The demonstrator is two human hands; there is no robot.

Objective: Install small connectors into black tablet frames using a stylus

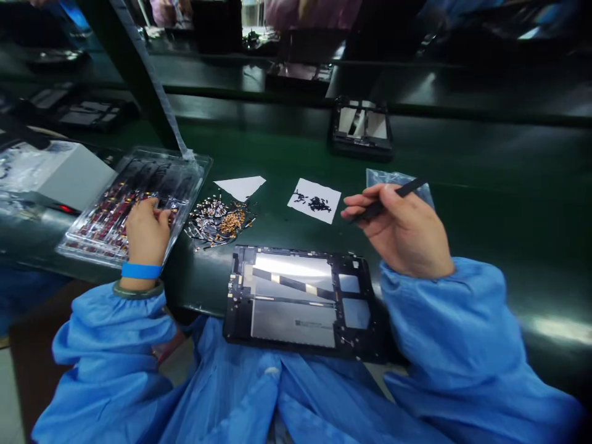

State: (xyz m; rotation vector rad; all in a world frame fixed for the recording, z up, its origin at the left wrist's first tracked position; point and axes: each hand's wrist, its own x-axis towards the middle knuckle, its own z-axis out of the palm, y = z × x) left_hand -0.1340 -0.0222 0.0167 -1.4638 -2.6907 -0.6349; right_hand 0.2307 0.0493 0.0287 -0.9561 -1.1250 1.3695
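My left hand (pixel 147 231) reaches into a clear plastic tray (pixel 197 185) holding rows of small reddish-brown and black parts. Its fingers are bent together over the parts, and what they pinch is hidden. In my right hand (pixel 407 231) is a pair of black tweezers (pixel 375 209), slanting down to the left above the table. Between my arms, near the table's front edge, lies an opened tablet (pixel 293 302) with a silvery battery area and a black frame. Neither hand touches it.
Beside the tray sits a pile of tiny cables (pixel 217 222). White paper (pixel 243 186) lies behind it. A white sheet (pixel 333 213) carries small black pieces. A clear plastic bag (pixel 398 177) is behind my right hand. Another open device (pixel 363 129) stands farther back; a white box (pixel 78 176) is left.
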